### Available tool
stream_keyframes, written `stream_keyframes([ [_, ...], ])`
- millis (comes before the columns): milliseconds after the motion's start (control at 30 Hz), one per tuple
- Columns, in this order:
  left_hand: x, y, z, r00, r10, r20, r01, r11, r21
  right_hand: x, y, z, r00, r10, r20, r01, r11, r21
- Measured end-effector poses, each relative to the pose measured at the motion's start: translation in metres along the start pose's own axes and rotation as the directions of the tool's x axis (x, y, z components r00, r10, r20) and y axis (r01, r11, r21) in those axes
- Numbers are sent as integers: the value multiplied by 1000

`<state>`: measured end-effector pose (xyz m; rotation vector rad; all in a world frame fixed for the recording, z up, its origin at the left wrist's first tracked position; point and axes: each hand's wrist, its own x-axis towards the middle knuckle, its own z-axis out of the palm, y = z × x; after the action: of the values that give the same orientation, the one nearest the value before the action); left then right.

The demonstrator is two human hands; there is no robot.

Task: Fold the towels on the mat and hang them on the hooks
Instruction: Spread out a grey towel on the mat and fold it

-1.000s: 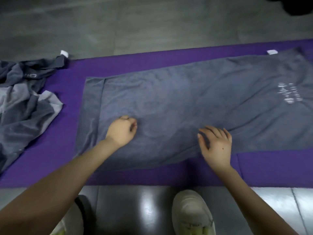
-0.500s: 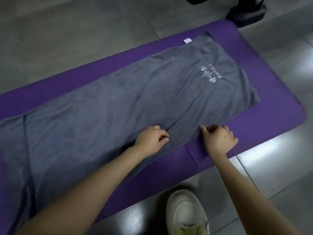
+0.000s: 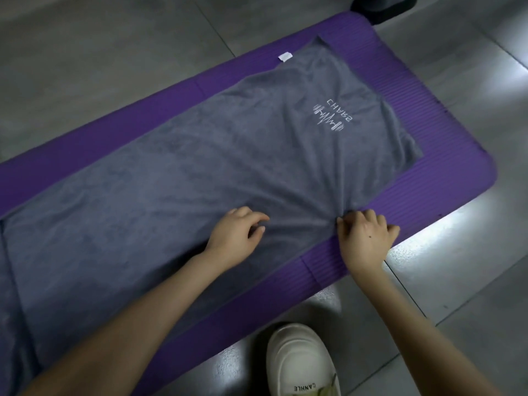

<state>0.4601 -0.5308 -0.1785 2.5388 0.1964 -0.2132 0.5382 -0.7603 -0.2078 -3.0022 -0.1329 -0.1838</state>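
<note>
Head: towel [image 3: 200, 167] on mat [image 3: 434, 118], likely first fold; right hand [image 3: 364, 238] pinches edge, left hand [image 3: 234, 238] grip unclear; next, lift edge across.

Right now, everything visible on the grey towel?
Grey terry towel, soft and matte, lies spread lengthwise on the purple foam mat, left end out of frame. White logo and white tag near its right end. Right hand pinches the near edge, creases radiating; left hand rests on it, curled.
</note>
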Motion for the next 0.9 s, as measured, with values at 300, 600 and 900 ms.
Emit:
stream_keyframes([
  [300,55,26,9,981,182,-69,-160,956,244,82,42,-13,934,356,-19,-338,901,272],
  [600,97,65,36,972,155,176,-213,898,385,168,86,-1,808,558,189,-588,779,218],
  [900,95,62,44,936,203,288,-318,839,441,163,105,-8,847,525,84,-521,790,323],
])
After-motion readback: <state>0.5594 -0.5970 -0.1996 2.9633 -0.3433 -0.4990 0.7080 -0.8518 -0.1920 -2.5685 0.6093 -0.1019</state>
